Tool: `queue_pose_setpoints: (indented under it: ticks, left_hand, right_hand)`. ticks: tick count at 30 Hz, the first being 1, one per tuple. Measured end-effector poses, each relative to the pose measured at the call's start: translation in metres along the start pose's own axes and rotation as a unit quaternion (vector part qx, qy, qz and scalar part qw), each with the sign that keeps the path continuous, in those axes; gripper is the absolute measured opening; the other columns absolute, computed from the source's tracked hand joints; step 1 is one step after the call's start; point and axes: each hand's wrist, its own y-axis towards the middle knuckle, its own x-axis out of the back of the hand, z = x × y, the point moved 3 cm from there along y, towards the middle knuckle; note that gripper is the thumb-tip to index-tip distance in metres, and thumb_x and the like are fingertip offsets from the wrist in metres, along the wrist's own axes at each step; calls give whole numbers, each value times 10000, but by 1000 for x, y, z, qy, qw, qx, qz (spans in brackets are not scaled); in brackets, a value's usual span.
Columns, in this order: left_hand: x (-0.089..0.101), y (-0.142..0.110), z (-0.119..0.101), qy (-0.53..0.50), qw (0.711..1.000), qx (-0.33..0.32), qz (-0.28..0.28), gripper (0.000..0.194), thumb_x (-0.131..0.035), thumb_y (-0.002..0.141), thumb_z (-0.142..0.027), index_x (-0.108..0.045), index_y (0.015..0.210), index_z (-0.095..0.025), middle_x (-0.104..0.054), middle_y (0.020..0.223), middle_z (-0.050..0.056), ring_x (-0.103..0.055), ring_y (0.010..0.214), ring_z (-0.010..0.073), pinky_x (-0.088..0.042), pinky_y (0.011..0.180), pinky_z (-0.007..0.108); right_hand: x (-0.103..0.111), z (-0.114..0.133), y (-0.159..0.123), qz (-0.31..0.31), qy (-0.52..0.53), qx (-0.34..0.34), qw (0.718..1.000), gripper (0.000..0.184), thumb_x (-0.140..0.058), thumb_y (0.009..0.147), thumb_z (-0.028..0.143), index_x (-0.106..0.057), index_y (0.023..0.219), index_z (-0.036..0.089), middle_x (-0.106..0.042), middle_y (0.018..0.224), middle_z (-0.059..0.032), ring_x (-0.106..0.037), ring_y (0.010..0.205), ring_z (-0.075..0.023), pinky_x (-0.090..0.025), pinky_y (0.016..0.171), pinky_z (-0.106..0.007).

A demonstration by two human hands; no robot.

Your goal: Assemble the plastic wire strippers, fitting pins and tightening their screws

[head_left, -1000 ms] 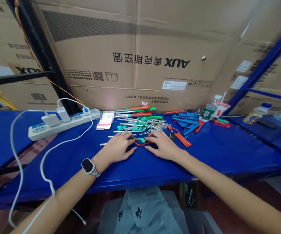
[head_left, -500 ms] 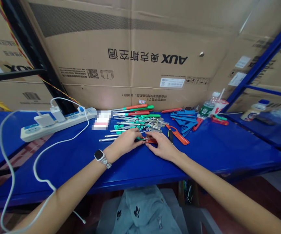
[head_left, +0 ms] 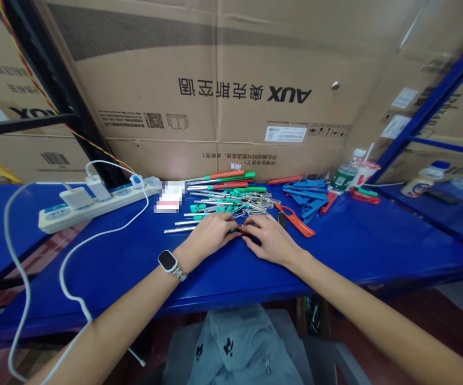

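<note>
My left hand (head_left: 214, 233) and my right hand (head_left: 270, 239) meet at the middle of the blue table, fingertips almost together. Both are closed around a red lighter handle (head_left: 241, 226), which shows only as a sliver between the fingers. Just behind them lies a pile of metal lighter barrels with green ends (head_left: 231, 202) and thin wires. An orange-red handle piece (head_left: 297, 221) with a finger loop rests right of my right hand, beside a black-and-yellow tool grip (head_left: 282, 220) partly covered by that hand.
Red- and green-handled lighters (head_left: 227, 175) lie at the back, blue handle pieces (head_left: 306, 195) to the right. A bottle (head_left: 341, 177) and a cup (head_left: 364, 174) stand beyond. A power strip (head_left: 95, 203) with a white cable (head_left: 65, 272) occupies the left. Cardboard (head_left: 215, 107) stands behind.
The right fingers have curled further over the red handle, hiding more of it, and the hands are closer together. The view has shifted slightly.
</note>
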Motion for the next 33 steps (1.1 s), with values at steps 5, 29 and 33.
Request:
queue_pose_setpoints:
  ticks: [5, 29, 33]
  left_hand:
    - [-2, 0, -1, 13, 1000, -1, -1, 266, -553, 1043, -315, -740, 1145, -155, -679, 1111, 117, -669, 979, 254, -539, 870, 383]
    - [-5, 0, 5, -85, 995, 34, -36, 155, -656, 977, -263, -755, 1060, -178, -704, 1064, 86, -672, 977, 253, -531, 841, 375]
    - [-7, -2, 8, -115, 992, 27, -54, 147, -653, 972, -259, -752, 1056, -190, -712, 1046, 73, -672, 967, 243, -532, 812, 360]
  right_hand:
    - [5, 2, -1, 8, -3, 7, 1000, 198, -548, 991, 239, -716, 1085, 191, -686, 1113, -126, -624, 1046, -273, -474, 886, -445]
    - [4, 3, 1, -11, 71, -85, 994, 131, -616, 952, 199, -740, 993, 195, -683, 941, -61, -625, 955, -231, -396, 840, -400]
    - [4, 3, 0, -34, 103, -119, 987, 137, -619, 948, 200, -742, 1009, 188, -688, 977, -67, -636, 955, -224, -405, 857, -398]
